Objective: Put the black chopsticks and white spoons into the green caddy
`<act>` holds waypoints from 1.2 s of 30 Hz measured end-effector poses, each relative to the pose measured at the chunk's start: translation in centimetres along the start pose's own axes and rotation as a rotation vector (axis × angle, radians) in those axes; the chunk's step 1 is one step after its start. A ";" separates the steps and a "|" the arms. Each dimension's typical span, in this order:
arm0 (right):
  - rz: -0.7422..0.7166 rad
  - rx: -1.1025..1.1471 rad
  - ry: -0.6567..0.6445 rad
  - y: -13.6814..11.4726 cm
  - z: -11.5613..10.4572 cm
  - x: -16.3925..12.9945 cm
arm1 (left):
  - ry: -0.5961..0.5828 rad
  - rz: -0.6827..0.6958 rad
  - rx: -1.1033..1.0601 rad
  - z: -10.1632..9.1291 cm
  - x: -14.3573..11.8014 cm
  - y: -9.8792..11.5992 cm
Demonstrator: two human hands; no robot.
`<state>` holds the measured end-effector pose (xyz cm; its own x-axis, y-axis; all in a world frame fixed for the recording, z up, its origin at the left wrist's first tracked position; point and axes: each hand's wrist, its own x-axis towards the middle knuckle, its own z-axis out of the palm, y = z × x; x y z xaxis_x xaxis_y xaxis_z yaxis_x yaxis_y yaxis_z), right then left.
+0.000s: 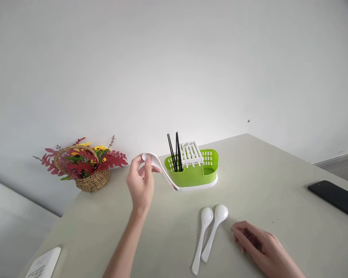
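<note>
My left hand (141,180) is raised over the table and pinches a white spoon (163,172) by its bowl. The spoon's handle slants down to the right, its tip in front of the green cutlery holder (188,178). Black chopsticks (179,152) stand in the holder's left compartment, beside a white slotted rack (191,153). Two more white spoons, a left one (203,235) and a right one (215,231), lie side by side, bowls away from me. To the right of them my right hand (258,245) rests on the table, fingers loosely curled together, with nothing visible in it.
A wicker basket (95,181) of red and yellow artificial flowers stands at the back left by the wall. A black phone (335,197) lies near the table's right edge. At the front left is a white object (45,262) with dark print, cut off by the frame.
</note>
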<state>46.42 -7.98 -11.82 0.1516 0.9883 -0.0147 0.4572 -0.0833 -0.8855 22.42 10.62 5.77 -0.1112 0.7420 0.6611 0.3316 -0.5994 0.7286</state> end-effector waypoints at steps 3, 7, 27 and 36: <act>-0.009 0.025 0.090 -0.5 0.4 -0.1 | 0.024 0.135 0.017 1.2 1.4 0.2; -0.021 0.025 0.129 -1.0 0.8 -0.2 | -0.054 0.214 0.108 2.6 1.6 -1.2; -0.018 0.027 0.126 -1.0 0.8 -0.1 | -0.218 0.301 0.387 4.1 -2.8 -6.8; -0.014 -0.004 -0.009 -0.6 -0.3 0.1 | -0.293 0.339 0.364 3.2 -4.0 -6.7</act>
<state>46.45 -7.83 -11.16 0.1368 0.9906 -0.0062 0.4626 -0.0695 -0.8838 23.67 12.65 -2.28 0.3045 0.6095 0.7320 0.6099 -0.7150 0.3416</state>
